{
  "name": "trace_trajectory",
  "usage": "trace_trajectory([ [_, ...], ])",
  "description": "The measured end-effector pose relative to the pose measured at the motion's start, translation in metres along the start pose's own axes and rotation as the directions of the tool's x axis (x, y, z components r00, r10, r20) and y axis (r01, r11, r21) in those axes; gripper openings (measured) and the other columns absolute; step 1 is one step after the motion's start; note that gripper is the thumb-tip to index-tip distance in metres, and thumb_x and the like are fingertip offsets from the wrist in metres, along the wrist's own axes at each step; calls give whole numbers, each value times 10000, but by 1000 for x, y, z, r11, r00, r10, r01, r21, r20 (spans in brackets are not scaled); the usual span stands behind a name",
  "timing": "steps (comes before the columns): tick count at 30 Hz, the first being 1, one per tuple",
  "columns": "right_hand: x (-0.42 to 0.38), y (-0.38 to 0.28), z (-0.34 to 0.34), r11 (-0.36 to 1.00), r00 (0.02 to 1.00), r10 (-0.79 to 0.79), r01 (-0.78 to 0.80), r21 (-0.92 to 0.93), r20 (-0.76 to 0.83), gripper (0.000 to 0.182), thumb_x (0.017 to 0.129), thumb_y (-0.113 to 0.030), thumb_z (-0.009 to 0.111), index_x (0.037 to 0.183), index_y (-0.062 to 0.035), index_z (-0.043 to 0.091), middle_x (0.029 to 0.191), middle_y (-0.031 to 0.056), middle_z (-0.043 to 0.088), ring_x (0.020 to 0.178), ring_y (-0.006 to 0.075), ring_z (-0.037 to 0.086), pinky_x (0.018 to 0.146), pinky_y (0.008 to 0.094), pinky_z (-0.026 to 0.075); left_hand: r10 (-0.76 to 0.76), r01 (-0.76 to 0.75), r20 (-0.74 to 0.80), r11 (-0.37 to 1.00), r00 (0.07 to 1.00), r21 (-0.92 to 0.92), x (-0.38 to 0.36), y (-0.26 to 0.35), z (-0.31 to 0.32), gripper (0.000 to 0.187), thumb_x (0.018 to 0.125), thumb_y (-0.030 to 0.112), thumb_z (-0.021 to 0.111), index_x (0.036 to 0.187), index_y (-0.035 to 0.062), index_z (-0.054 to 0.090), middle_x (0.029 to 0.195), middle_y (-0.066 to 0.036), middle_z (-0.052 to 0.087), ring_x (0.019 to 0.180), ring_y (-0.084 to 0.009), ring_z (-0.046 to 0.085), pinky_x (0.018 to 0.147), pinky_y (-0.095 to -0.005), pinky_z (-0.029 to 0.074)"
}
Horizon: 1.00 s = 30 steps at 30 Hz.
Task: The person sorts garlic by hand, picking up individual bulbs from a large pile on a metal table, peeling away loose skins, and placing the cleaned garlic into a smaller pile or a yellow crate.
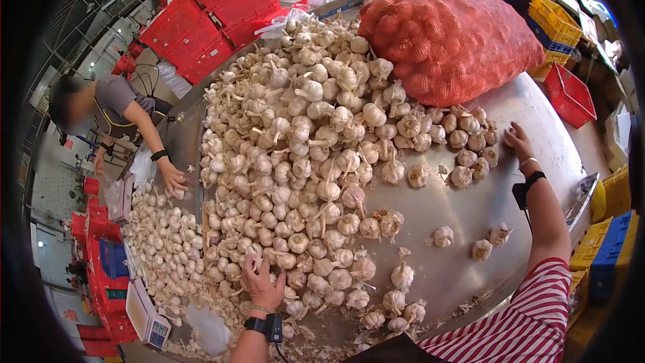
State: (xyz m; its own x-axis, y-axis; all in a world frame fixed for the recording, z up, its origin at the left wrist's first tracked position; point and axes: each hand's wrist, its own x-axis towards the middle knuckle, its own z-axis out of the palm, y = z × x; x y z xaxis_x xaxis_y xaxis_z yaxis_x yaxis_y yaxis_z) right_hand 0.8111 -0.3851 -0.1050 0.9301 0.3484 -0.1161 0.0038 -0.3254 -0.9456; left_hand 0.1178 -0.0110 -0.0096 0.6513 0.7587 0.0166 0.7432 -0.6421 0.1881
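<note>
Garlic bulbs [289, 161] lie heaped across a metal table [430, 202]. My left hand [263, 289] rests at the near side of the heap, fingers apart over several bulbs; no bulb is visibly lifted in it. Over on the right, my right hand [521, 144] is beside a smaller group of darker garlic bulbs [474, 138]. Its fingers are stretched out and hold nothing I can see. Between my arms, a few loose bulbs [442, 236] sit apart on the bare metal.
A full red mesh sack [450, 40] lies at the far side of the table. Across on the left, another person's hand [173, 178] is at a second garlic pile [161, 235]. A scale [148, 316] stands near it. Red crates [222, 7] are stacked behind.
</note>
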Motion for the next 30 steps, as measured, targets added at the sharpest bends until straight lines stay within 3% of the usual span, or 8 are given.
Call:
trace_trajectory([
  [4, 7, -51, 108, 959, 942, -247, 204, 197, 226, 643, 886, -355, 688, 1405, -65, 444, 1169, 80, 593, 971, 171, 592, 858, 287, 484, 12, -10, -58, 1000, 998, 26, -3, 4, 3, 589, 779, 253, 735, 1285, 19, 543, 1416, -247, 255, 1279, -439, 294, 1057, -522, 284],
  [7, -17, -100, 150, 928, 904, 195, -295, 227, 380, 580, 927, -384, 620, 1385, -64, 465, 1337, 79, 519, 1082, 191, 565, 943, 306, 461, 12, -8, -102, 999, 995, 35, -5, 3, 8, 562, 795, 216, 719, 1290, 19, 538, 1422, -239, 251, 1266, -426, 320, 1048, -516, 298],
  [9, 28, -15, 173, 913, 811, -381, 406, 42, 443, 612, 914, -382, 626, 1399, -55, 446, 1428, 106, 450, 1161, 214, 530, 997, 339, 438, 17, -14, -129, 999, 992, 31, -6, 0, 14, 542, 799, 208, 711, 1279, 18, 545, 1427, -234, 256, 1261, -420, 327, 1047, -512, 296],
  [13, -71, -65, 231, 985, 800, -150, 71, 156, 581, 617, 879, -366, 663, 1380, -71, 455, 1432, 208, 415, 1270, 344, 456, 1027, 383, 416, -37, 25, -239, 998, 970, -55, -7, -1, 22, 474, 803, 205, 666, 1238, 36, 585, 1416, -232, 310, 1262, -428, 338, 1052, -536, 278],
  [19, -224, -141, 300, 690, 745, -7, 487, -536, 668, 878, 813, -678, 559, 1478, -154, 327, 1425, 297, 307, 1288, 497, 368, 1069, 499, 346, -68, 55, -277, 997, 958, -57, -13, -8, 26, 444, 853, 198, 596, 1274, 59, 563, 1455, -226, 315, 1292, -405, 361, 1077, -568, 227],
  [22, -252, -134, 309, 703, 626, -94, 592, -393, 774, 938, 812, -712, 525, 1522, -178, 223, 1503, 315, 198, 1353, 549, 234, 1123, 518, 250, -109, 105, -226, 994, 968, -32, -18, -19, 32, 457, 870, 227, 569, 1296, 66, 544, 1472, -211, 322, 1314, -390, 355, 1091, -593, 179],
  [27, -276, -190, 286, 717, -1, -64, 696, 46, 998, 842, 891, -639, 503, 1531, -199, 179, 1239, 211, 598, 1203, 389, 538, 1048, 443, 392, -116, 113, -161, 993, 980, -33, -17, -21, 27, 485, 870, 249, 549, 1326, 87, 518, 1468, -194, 344, 1306, -376, 363, 1092, -610, 139],
  [30, -213, -234, 286, 676, 194, -406, 721, 151, 893, 316, 824, -141, 712, 1131, -85, 663, 1085, 119, 697, 781, 209, 688, 721, 337, 544, -112, 112, -157, 994, 981, -9, -17, -21, 25, 496, 860, 245, 554, 1329, 90, 510, 1464, -194, 343, 1299, -378, 366, 1093, -602, 139],
])
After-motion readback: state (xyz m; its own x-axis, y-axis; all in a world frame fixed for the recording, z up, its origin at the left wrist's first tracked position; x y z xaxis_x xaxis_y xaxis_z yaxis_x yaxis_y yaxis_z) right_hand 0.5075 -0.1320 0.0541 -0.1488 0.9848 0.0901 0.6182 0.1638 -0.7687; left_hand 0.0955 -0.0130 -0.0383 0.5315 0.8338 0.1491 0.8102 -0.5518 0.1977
